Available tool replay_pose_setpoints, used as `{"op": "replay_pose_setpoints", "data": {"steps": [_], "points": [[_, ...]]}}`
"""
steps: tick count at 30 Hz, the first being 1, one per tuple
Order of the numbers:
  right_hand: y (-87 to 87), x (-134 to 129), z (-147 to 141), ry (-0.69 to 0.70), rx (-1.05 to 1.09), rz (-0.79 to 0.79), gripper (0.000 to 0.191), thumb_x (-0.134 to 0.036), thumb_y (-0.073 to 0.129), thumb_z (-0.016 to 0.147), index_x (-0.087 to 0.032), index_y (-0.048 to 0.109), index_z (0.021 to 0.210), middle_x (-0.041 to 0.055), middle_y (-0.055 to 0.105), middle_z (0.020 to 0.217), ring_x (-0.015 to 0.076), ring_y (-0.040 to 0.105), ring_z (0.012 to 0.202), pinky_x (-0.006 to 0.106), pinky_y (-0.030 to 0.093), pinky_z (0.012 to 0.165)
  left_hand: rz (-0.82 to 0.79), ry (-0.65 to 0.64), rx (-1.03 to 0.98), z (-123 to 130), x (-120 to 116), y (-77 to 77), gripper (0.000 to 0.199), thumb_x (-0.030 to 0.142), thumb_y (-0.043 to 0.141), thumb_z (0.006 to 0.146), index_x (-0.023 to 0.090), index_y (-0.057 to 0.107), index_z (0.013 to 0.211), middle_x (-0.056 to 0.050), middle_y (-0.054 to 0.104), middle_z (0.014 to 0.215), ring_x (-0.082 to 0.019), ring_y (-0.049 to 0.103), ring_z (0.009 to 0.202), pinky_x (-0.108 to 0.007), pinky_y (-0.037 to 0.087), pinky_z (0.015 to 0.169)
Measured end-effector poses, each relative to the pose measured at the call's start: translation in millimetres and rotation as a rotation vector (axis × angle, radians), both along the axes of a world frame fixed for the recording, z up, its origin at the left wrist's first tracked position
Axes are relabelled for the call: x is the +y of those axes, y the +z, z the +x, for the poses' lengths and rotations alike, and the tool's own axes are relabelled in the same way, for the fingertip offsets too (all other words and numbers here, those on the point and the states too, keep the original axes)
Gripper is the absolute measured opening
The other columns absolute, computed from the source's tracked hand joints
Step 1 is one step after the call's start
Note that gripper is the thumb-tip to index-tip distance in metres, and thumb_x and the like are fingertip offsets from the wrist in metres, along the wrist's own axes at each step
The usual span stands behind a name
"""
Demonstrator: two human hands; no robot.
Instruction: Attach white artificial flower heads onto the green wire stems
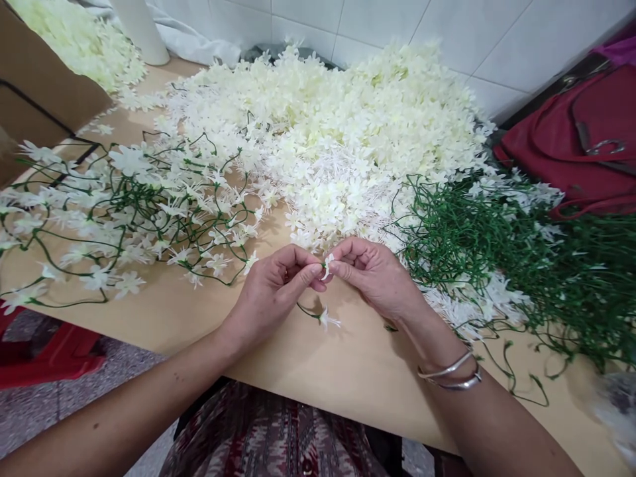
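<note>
Over the wooden table (199,318), my left hand (278,288) pinches a green stem, most of it hidden behind the fingers. My right hand (370,275), with two bangles at the wrist, pinches a small white flower (328,265) against the stem's tip, so the fingertips of both hands nearly meet. Below them hangs another white flower (328,319) at the end of a green stem. Beyond my hands lies a large heap of loose cream-white flowers (348,119).
Flowers on green stems (149,212) spread over the left side. Bare green stems (497,238) pile up at the right, near a red bag (581,132). A cardboard box (44,86) stands at the far left; a red stool (59,351) is below the table.
</note>
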State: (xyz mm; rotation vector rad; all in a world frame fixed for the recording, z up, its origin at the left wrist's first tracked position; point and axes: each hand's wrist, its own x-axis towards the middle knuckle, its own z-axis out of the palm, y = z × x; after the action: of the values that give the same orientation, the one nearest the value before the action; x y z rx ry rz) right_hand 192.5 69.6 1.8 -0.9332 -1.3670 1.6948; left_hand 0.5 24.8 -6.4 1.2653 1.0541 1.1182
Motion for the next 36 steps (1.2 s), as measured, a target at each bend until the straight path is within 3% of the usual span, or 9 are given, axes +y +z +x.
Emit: {"op": "replay_pose_setpoints", "data": {"steps": [13,16,19,21,23,25,30,33,36], "points": [[6.9,1.5,1.1,0.068,-0.064,-0.038,0.028,-0.04,0.089,0.081,-0.02,0.069,0.083,-0.0007,0.072,0.077,0.014,0.069,0.073,0.029,0.055,0.074,-0.005,-0.038,0.024,-0.3,0.3,2.9,0.014,0.03,0.069,0.098,0.018,0.068,0.091,-0.002,0.078,0.082,-0.014,0.074,0.077,-0.025,0.055,0.073],[3.7,1.3,-0.5,0.028,-0.027,-0.002,0.03,-0.042,0.09,0.08,-0.021,0.069,0.086,-0.0023,0.069,0.076,0.0126,0.066,0.072,0.028,0.054,0.073,-0.014,-0.029,-0.035,1.3,3.1,3.3,0.016,0.033,0.071,0.097,0.018,0.069,0.09,-0.002,0.076,0.079,-0.014,0.073,0.076,-0.025,0.056,0.074],[-1.6,1.4,-1.3,-0.009,0.051,0.032,0.031,-0.044,0.087,0.084,-0.022,0.071,0.099,-0.0008,0.072,0.086,0.0133,0.068,0.079,0.029,0.056,0.08,-0.056,0.026,-0.231,-3.7,11.7,4.1,0.018,0.036,0.076,0.093,0.02,0.069,0.089,-0.001,0.077,0.08,-0.014,0.075,0.077,-0.026,0.06,0.079],[-4.9,1.6,-1.0,-0.016,0.107,0.043,0.031,-0.044,0.083,0.088,-0.023,0.071,0.107,0.0011,0.074,0.094,0.0141,0.07,0.084,0.031,0.056,0.087,-0.092,0.162,-0.426,-11.0,18.6,5.2,0.018,0.04,0.073,0.094,0.022,0.069,0.093,-0.002,0.081,0.094,-0.016,0.078,0.092,-0.027,0.062,0.087],[-6.9,2.1,-0.4,-0.021,0.13,0.046,0.03,-0.045,0.081,0.09,-0.023,0.07,0.108,0.0018,0.075,0.096,0.0146,0.072,0.086,0.032,0.057,0.09,-0.112,0.274,-0.548,-18.4,23.4,6.4,0.025,0.046,0.058,0.102,0.025,0.071,0.104,-0.004,0.08,0.12,-0.018,0.072,0.122,-0.031,0.06,0.1],[-7.4,3.0,0.2,-0.024,0.12,0.035,0.031,-0.046,0.082,0.089,-0.022,0.07,0.107,0.0022,0.076,0.095,0.0152,0.072,0.085,0.034,0.057,0.09,-0.137,0.24,-0.56,-22.7,24.4,7.0,0.038,0.048,0.042,0.107,0.026,0.072,0.117,-0.004,0.071,0.142,-0.021,0.06,0.141,-0.036,0.058,0.108],[-6.3,5.4,0.7,-0.041,0.127,0.025,0.031,-0.046,0.082,0.089,-0.022,0.071,0.105,0.0012,0.076,0.092,0.0137,0.072,0.08,0.033,0.057,0.089,-0.206,0.026,-0.544,-20.2,17.7,8.2,0.055,0.05,0.032,0.104,0.023,0.066,0.136,-0.008,0.059,0.156,-0.028,0.054,0.147,-0.045,0.056,0.111],[-6.8,5.9,1.0,-0.029,0.129,0.03,0.029,-0.045,0.081,0.09,-0.022,0.071,0.105,0.0004,0.076,0.09,0.0137,0.072,0.08,0.033,0.056,0.089,-0.177,0.016,-0.526,-19.1,14.9,13.8,0.064,0.062,0.028,0.103,0.025,0.063,0.141,-0.007,0.056,0.16,-0.029,0.054,0.147,-0.044,0.056,0.112],[-8.8,5.9,2.0,-0.014,0.121,0.033,0.027,-0.042,0.08,0.091,-0.022,0.07,0.106,0.0006,0.076,0.091,0.0137,0.072,0.08,0.033,0.056,0.089,-0.036,0.095,-0.446,-21.5,13.4,22.0,0.069,0.076,0.029,0.1,0.035,0.06,0.145,-0.002,0.052,0.163,-0.03,0.053,0.148,-0.042,0.056,0.111]]}}
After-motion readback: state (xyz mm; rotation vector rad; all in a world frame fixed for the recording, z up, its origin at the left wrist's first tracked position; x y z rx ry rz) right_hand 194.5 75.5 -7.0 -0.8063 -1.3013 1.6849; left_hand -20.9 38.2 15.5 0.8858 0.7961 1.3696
